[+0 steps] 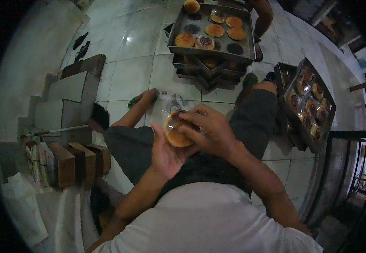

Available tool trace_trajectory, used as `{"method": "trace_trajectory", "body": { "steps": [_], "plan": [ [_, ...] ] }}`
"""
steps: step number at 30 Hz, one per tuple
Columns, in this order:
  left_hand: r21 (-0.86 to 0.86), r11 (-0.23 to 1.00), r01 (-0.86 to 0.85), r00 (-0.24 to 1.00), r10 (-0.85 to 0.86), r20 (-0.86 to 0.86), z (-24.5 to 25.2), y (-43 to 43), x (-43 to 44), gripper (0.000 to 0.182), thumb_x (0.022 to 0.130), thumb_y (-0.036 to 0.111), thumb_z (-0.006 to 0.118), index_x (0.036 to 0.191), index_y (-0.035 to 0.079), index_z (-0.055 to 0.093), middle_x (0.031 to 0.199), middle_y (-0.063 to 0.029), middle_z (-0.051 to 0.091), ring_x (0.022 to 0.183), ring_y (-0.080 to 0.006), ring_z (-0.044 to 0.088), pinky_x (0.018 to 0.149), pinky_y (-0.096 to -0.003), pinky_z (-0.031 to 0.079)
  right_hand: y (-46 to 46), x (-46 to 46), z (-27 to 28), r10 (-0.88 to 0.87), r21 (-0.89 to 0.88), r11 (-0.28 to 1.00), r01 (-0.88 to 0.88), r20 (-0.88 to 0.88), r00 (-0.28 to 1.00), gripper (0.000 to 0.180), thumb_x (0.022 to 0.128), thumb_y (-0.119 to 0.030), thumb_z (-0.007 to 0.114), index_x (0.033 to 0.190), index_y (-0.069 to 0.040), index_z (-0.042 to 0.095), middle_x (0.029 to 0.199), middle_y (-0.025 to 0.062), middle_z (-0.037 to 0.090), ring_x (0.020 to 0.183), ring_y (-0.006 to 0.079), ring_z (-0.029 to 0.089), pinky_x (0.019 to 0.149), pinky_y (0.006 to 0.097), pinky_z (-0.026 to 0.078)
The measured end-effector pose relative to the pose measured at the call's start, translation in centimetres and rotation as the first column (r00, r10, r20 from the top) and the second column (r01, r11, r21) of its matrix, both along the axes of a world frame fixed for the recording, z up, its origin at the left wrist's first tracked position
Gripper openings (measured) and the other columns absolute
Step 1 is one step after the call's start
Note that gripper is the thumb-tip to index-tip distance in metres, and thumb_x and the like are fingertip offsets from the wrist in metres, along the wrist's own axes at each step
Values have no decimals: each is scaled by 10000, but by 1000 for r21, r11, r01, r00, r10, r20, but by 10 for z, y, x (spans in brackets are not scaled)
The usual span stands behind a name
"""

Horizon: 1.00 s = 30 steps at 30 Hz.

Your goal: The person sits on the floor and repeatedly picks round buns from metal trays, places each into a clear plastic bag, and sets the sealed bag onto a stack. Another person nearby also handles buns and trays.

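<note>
A round golden bun [179,136], partly covered by a clear plastic bag [167,117], is held in front of my lap. My left hand [167,155] cups the bun from below and the left side. Over its upper right side lie the bent fingers of my right hand [213,129], touching the bun and the plastic. The fingers hide part of the bun, so I cannot tell how far the bag covers it. Beyond my hands a metal baking tray [224,54] carries several bare buns [215,30] and a few wrapped ones [205,42].
More dark trays [208,69] are stacked crosswise beneath that tray. At right, a tilted tray [323,139] holds several wrapped buns [310,107]. Plastic bags [175,99] lie on the tiled floor [129,79]. Cardboard boxes [65,164] stand at left. Another person's arm [263,15] is behind the baking tray.
</note>
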<state>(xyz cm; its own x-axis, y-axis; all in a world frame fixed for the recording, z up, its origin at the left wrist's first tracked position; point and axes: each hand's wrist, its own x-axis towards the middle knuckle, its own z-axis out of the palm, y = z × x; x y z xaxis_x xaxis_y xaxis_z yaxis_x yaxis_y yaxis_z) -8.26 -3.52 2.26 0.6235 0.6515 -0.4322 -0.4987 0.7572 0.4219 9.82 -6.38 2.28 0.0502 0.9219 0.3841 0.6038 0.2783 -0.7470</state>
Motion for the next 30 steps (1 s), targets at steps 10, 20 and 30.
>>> {"method": "trace_trajectory", "body": {
  "steps": [10,20,30],
  "plan": [
    [344,664,664,618,-229,-752,-33,10,-31,624,1052,528,455,1161,-16,742,946,-168,765,684,-112,679,537,-233,519,5,24,-7,-139,-158,973,167,173,975,116,827,-77,813,927,-43,766,875,121,749,760,290,740,667,384,580],
    [-63,931,360,915,-339,218,-73,50,33,1012,910,892,354,1600,153,400,1561,-303,435,1339,-436,559,1141,-571,438,-32,20,28,-5,-27,1000,9,143,990,151,869,-154,798,984,-58,770,911,160,731,780,302,736,688,384,592],
    [62,950,305,838,-298,457,-26,21,51,688,971,539,679,1475,114,484,1432,-253,550,1193,-350,665,1014,-476,572,-68,-25,33,-13,-90,996,21,90,996,137,893,-192,793,910,-72,728,921,111,714,776,308,716,670,402,578]
  ]
}}
